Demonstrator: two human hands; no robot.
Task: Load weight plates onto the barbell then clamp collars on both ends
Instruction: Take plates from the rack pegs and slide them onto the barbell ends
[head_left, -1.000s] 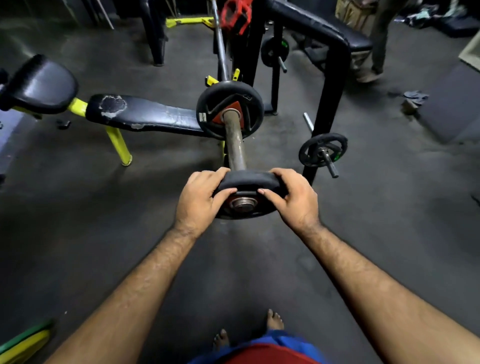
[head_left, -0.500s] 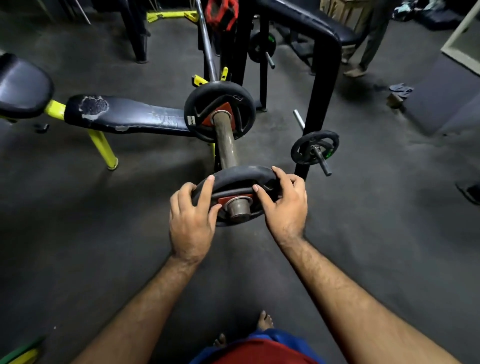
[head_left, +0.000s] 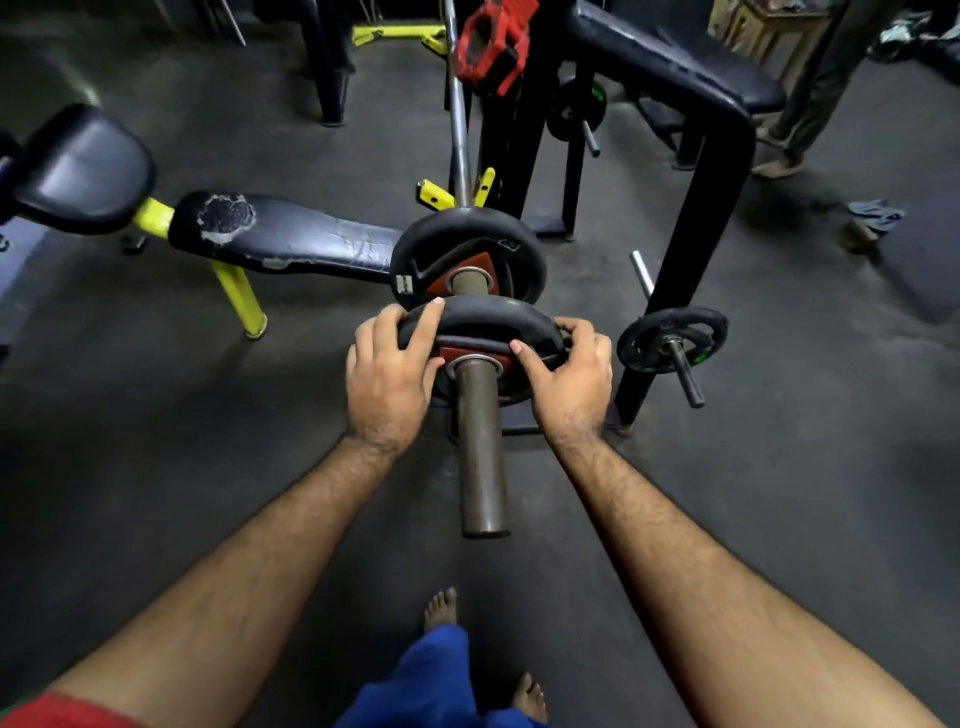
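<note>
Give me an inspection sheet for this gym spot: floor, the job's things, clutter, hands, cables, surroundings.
Surface: dark floor, worn, bare where visible.
Job's things: barbell sleeve points toward the camera; inner plate already seated; second plate on the sleeve, close behind the inner one, a narrow gap still showing. Red collar hangs on the rack, not yet clamped.
Clutter: small plate on a storage peg at right; cloth on the floor.
Hands: left hand and right hand grip the second plate's rim.
Cables: nothing seen.
Surroundings: torn black bench with yellow legs at left; black rack post; another person's legs far right.
</note>
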